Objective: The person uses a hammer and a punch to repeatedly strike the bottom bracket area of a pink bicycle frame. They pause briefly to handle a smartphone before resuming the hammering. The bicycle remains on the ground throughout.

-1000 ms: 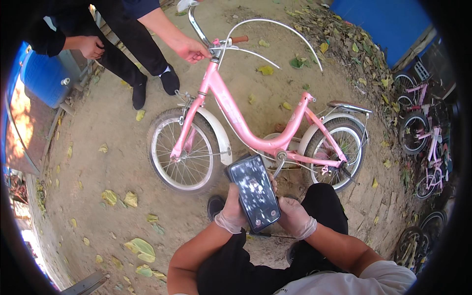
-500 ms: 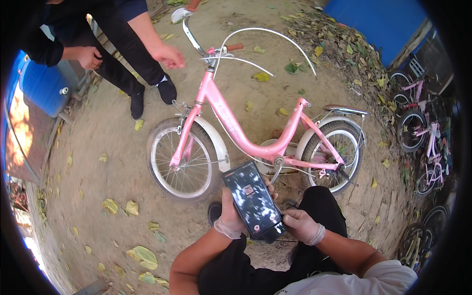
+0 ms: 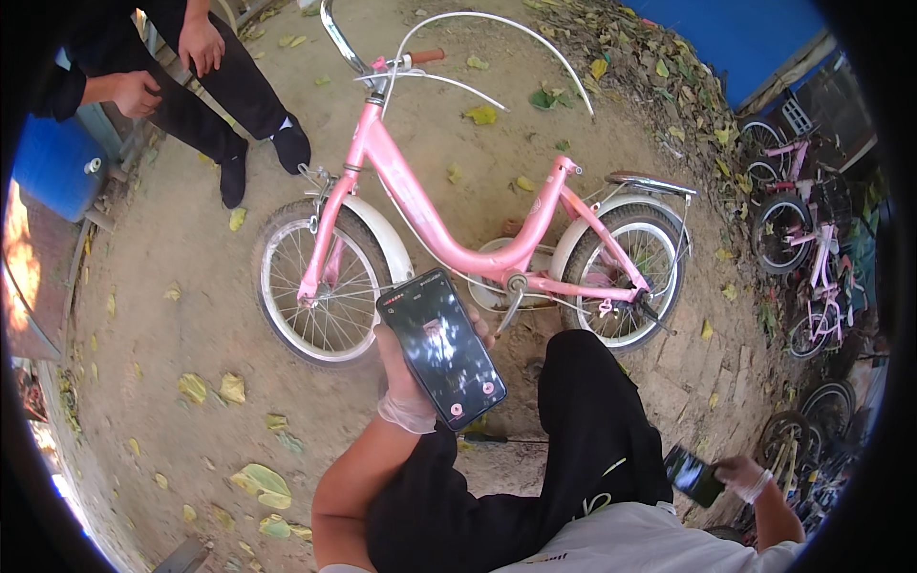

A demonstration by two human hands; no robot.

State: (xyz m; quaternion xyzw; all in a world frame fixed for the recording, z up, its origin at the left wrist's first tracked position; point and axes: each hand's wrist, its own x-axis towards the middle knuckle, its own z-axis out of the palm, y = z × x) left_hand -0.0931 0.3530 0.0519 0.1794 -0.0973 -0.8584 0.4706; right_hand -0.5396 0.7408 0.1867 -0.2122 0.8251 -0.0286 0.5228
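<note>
In my gloved left hand [image 3: 406, 377] lies a black smartphone [image 3: 444, 349], its lit screen facing up and mottled with reflections. The fingers wrap around its edges. Low at the right, beside my hip, my gloved right hand [image 3: 740, 475] grips a second dark, flat device like a phone [image 3: 694, 476] by one end. Past the first phone a pink bicycle [image 3: 430, 224] stands or lies on the ground. It has white fenders and no seat on its seat tube. White cables [image 3: 506, 21] loop loose from its handlebar.
At the upper left a person in dark trousers [image 3: 210, 91] stands with both hands low. A blue barrel [image 3: 59, 172] is beside them. Several small pink bicycles [image 3: 812, 229] crowd the right edge near a blue panel [image 3: 716, 43]. Fallen leaves [image 3: 263, 484] dot the dirt ground.
My right hand has carried the second device from under the first phone to my right hip. The left hand has shifted slightly left and up. The other person's outstretched hand has drawn back.
</note>
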